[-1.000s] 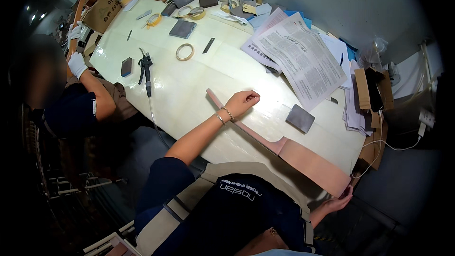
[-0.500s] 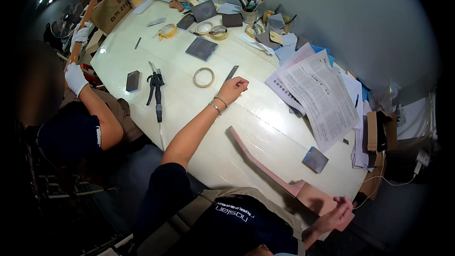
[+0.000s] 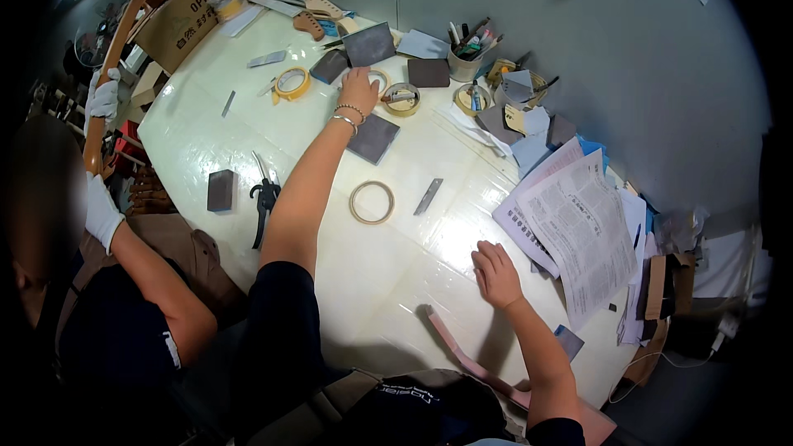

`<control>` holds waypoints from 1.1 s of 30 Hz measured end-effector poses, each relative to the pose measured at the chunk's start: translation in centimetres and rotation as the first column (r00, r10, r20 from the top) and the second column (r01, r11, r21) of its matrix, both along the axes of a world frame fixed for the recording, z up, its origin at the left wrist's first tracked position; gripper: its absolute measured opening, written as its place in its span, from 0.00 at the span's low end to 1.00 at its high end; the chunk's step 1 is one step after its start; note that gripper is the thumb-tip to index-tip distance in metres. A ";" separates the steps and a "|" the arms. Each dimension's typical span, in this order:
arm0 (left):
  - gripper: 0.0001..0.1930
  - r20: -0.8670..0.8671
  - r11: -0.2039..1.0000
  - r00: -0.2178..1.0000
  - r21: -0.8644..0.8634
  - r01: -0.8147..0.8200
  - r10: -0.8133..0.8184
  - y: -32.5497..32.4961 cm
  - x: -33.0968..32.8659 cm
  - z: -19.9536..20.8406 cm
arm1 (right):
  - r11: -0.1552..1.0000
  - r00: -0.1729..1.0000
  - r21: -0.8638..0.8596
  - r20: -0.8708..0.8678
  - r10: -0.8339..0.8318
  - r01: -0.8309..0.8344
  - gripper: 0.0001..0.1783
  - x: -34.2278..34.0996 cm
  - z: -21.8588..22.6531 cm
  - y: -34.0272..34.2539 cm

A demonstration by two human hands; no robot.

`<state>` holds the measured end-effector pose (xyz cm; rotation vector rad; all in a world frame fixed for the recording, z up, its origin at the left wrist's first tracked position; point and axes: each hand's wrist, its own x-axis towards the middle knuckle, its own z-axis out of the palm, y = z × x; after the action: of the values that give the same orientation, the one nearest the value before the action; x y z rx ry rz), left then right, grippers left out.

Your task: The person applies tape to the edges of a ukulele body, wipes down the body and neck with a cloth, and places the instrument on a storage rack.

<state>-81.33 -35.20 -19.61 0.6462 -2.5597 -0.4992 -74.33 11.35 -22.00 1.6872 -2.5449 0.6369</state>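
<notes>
Toward the bench's (image 3: 178, 128) left edge lie a dark block (image 3: 220, 190) and a black air gun (image 3: 264, 198). The left hand (image 3: 358, 91) reaches over a tape roll (image 3: 379, 80) near the far edge; whether its fingers grip cannot be told. The right hand (image 3: 497, 276) hovers, fingers loose, beyond the pink long-necked piece (image 3: 459, 353) along the near edge, partly beneath that forearm.

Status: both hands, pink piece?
Left grip at tape roll, hold unclear. Right grip over table, seemingly empty. Pink piece partly hidden behind right forearm.

Workshop: guitar neck (image 3: 122, 37), air gun (image 3: 263, 198), tape roll (image 3: 353, 203)
</notes>
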 end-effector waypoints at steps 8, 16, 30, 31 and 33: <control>0.30 -0.015 0.935 0.940 0.111 -0.336 0.340 -9.0 -7.9 0.0 | 0.994 0.990 -0.044 0.102 -0.096 0.101 0.19 -0.3 -0.9 0.1; 0.16 -0.466 0.821 0.772 0.557 -0.123 0.432 -10.5 -3.8 0.1 | 0.986 0.984 -0.063 0.102 -0.145 0.152 0.17 -0.7 -0.6 -0.1; 0.12 0.072 0.930 0.988 -0.353 -0.100 0.133 -9.8 -14.2 -1.3 | 0.983 0.982 -0.072 0.101 -0.159 0.166 0.17 -1.1 -1.3 0.3; 0.14 0.186 0.957 0.964 -0.253 -0.140 0.191 -9.7 -15.3 -1.2 | 0.983 0.982 -0.070 0.102 -0.161 0.169 0.17 -1.1 -1.0 0.3; 0.15 0.211 0.952 0.948 -0.243 -0.187 0.240 -9.8 -16.1 -1.5 | 0.981 0.981 -0.074 0.093 -0.173 0.180 0.16 -1.2 -0.9 0.3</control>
<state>-97.41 -45.04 -21.06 0.9376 -2.6687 -0.0633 -75.56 11.62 -22.87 1.4188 -2.6464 0.8044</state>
